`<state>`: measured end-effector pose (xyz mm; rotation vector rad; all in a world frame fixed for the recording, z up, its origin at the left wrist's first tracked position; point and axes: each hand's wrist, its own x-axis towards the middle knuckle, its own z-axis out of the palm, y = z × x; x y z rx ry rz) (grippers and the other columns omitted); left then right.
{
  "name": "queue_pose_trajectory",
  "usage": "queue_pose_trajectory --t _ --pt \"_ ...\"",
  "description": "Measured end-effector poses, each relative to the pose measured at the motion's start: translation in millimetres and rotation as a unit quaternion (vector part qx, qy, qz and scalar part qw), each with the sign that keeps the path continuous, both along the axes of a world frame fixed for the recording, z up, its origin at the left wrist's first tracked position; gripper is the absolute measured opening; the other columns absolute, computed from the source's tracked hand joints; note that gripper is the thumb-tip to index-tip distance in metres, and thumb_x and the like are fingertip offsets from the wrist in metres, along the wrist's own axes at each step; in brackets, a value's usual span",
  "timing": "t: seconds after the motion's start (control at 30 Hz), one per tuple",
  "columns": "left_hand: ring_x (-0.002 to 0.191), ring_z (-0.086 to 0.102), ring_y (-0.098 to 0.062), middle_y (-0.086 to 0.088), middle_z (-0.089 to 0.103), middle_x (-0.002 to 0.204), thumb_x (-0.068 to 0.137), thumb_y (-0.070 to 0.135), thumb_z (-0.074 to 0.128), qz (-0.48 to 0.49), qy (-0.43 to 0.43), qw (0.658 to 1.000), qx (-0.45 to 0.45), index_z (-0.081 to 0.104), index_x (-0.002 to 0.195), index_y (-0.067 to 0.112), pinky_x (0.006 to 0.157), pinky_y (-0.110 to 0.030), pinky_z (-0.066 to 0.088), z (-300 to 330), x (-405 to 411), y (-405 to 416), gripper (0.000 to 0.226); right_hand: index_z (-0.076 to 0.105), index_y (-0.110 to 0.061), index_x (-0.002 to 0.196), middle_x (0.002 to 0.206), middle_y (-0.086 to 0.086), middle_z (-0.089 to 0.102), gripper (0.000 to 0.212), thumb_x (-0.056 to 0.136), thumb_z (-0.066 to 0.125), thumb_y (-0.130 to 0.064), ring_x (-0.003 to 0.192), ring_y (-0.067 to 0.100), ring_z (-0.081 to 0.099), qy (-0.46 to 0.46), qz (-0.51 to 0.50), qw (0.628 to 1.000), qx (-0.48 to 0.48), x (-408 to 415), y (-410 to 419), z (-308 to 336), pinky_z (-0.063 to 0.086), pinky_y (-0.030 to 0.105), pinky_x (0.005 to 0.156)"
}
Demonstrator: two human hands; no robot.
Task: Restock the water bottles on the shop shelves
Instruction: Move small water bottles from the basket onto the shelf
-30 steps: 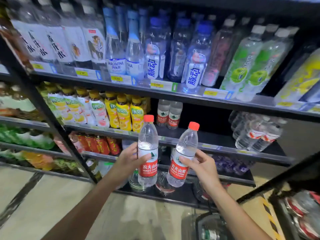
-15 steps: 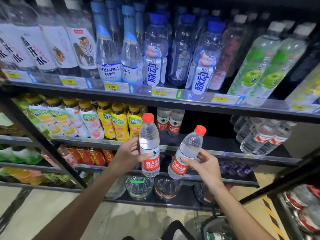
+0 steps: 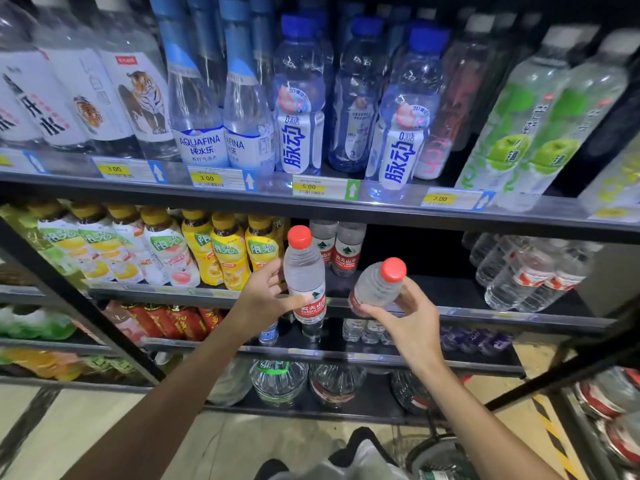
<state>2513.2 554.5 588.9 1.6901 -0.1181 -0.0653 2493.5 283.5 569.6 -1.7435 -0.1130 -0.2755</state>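
A clear plastic water bottle with a red cap and red label (image 3: 304, 277) stood upright in the left hand (image 3: 268, 299), whose fingers and thumb were curled round its lower half, in front of the edge of the black middle shelf (image 3: 450, 289). Just beside it, a second clear red-capped water bottle (image 3: 377, 287) lay tilted with its cap pointing up and right, gripped near its base by the curled fingers of the right hand (image 3: 407, 317). Behind them two matching red-labelled bottles (image 3: 336, 249) stood deep on that shelf, with yellow-capped drink bottles (image 3: 225, 251) to the left and clear bottles (image 3: 526, 271) to the right.
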Motion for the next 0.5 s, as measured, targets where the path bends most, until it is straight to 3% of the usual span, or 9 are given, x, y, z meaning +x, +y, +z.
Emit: queue_pose_trajectory --t 0.13,0.2,0.3,0.5 --pt "0.12 0.066 -0.012 0.011 0.072 0.124 0.063 0.03 0.091 -0.001 -0.008 1.0 -0.002 0.066 0.116 0.046 0.107 -0.043 0.051 -1 -2 0 0.06 0.063 -0.045 0.122 0.123 -0.018 0.071 0.07 0.069 0.094 -0.013 0.118 0.002 0.065 -0.026 -0.006 1.0 -0.012 15 6 1 0.047 0.011 0.099" --pt "0.121 0.066 -0.011 0.01 0.071 0.125 0.063 0.03 0.09 0.0 -0.012 1.0 0.002 0.065 0.12 0.039 0.107 -0.042 0.051 -1 -3 2 0.063 0.06 -0.037 0.127 0.122 -0.016 0.071 0.067 0.071 0.094 -0.019 0.117 0.003 0.065 -0.01 -0.008 1.0 -0.018 25 11 -3 0.049 0.016 0.101" --pt "0.122 0.064 -0.009 0.013 0.07 0.127 0.066 0.029 0.09 -0.005 -0.022 1.0 0.019 0.064 0.121 0.043 0.106 -0.037 0.05 0 -5 6 0.062 0.058 -0.021 0.133 0.123 -0.011 0.071 0.067 0.075 0.092 -0.019 0.118 0.005 0.066 0.019 -0.001 0.999 -0.038 43 15 -9 0.05 0.029 0.108" --pt "0.123 0.063 -0.008 0.015 0.069 0.129 0.07 0.026 0.088 -0.002 -0.056 0.997 0.043 0.063 0.12 0.052 0.103 -0.023 0.052 5 -8 16 0.061 0.059 -0.02 0.138 0.125 -0.013 0.071 0.066 0.079 0.089 -0.019 0.117 0.002 0.066 0.05 0.018 0.996 -0.077 74 21 -22 0.051 0.031 0.108"
